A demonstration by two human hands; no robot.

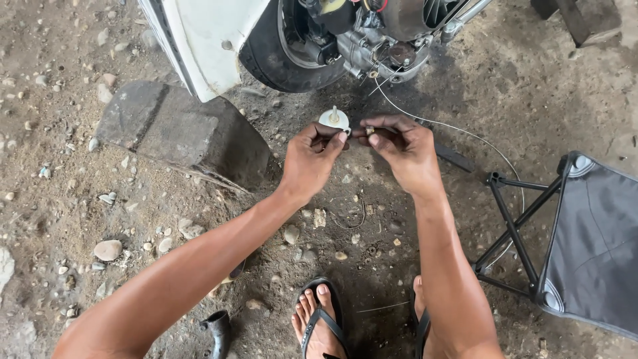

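Left hand (311,156) pinched on small white round part (334,119), right hand (403,147) pinched on thin cable (465,131) end; threading stage probably, steady alignment needed next.

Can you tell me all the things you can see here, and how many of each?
Small round part: one, white, held in the left hand's fingertips.
Thin cable: one, silvery, from the engine to the right hand's fingers, then curving down by the stool.
Engine: one, grey metal, top middle.
Tyre: one, black, beside the engine.
Body panel: one, white, top left.
Stone block: one, grey, left of the hands.
Folding stool: one, grey seat, black legs, right.
Sandals: two, black, bottom.
Left hand: one, pinching the white part.
Right hand: one, pinching the cable end.
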